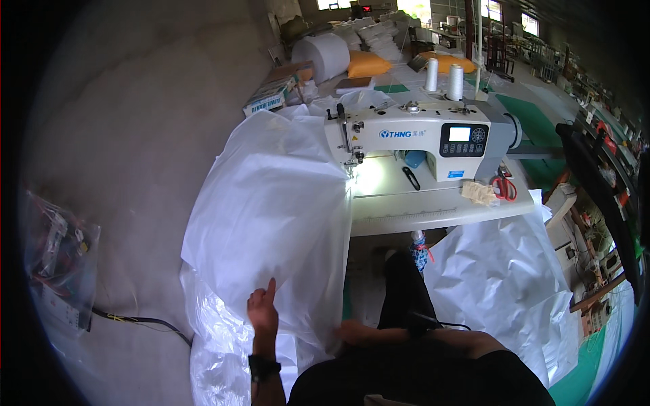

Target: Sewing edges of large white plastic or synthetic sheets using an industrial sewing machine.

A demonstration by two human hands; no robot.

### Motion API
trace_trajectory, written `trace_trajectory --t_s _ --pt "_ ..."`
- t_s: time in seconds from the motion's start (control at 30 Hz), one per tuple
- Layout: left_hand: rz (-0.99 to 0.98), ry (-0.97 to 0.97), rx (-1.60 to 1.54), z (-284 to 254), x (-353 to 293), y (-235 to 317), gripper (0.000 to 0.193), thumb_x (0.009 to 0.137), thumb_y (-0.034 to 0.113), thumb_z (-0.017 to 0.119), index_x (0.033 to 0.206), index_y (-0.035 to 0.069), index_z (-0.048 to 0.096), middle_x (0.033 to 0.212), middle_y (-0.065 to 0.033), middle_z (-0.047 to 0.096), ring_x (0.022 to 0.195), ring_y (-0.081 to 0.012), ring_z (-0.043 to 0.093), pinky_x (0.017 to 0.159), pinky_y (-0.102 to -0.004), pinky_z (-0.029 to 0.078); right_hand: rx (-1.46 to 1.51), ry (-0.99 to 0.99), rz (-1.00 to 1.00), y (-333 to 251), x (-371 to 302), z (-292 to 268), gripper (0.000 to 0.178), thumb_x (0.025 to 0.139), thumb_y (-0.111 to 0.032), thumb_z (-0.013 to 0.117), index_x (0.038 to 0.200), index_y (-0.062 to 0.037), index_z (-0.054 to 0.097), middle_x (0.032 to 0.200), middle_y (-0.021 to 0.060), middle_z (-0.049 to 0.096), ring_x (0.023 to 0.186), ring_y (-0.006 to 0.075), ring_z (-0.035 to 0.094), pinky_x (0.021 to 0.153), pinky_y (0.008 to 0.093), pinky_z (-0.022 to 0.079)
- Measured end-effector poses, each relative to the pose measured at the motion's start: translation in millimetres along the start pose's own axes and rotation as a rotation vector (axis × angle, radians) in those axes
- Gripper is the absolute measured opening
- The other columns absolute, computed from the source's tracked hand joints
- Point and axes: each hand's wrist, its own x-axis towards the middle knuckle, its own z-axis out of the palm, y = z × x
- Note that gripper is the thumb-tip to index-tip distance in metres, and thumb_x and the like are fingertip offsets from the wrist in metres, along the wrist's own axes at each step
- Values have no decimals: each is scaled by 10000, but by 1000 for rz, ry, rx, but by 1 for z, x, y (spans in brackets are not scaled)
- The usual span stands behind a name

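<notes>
A large white plastic-like sheet hangs from the left part of the sewing machine table down to my lap. Its right edge runs up to the needle area of a white sewing machine, where a lamp glows. My left hand, with a dark band on its wrist, is over the lower part of the sheet; one finger points up and the others are partly bent. Near my lap, my right hand is closed at the sheet's right edge; its fingers are dim.
On the table lie black thread snips, red-handled scissors and a beige cloth scrap. White thread cones stand behind the machine. More white sheeting hangs at right. A black cable crosses the floor at left.
</notes>
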Motion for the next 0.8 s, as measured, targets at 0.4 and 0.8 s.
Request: trace_trajectory --t_s 0.4,0.8 --pt "322 -665 -624 -59 18 93 118 823 107 545 873 7 586 756 -200 599 724 -379 596 671 -398 493 -343 -41 -153 -21 -10 4 271 925 -173 474 1016 40 615 915 156 651 827 268 650 769 369 508" --pt "-134 -675 -633 -44 0 106 256 823 213 566 827 -42 545 706 -207 562 662 -271 591 632 -374 470 -1139 -561 -733 0 29 8 200 880 -79 526 1033 1 626 1077 154 619 995 243 609 853 326 486"
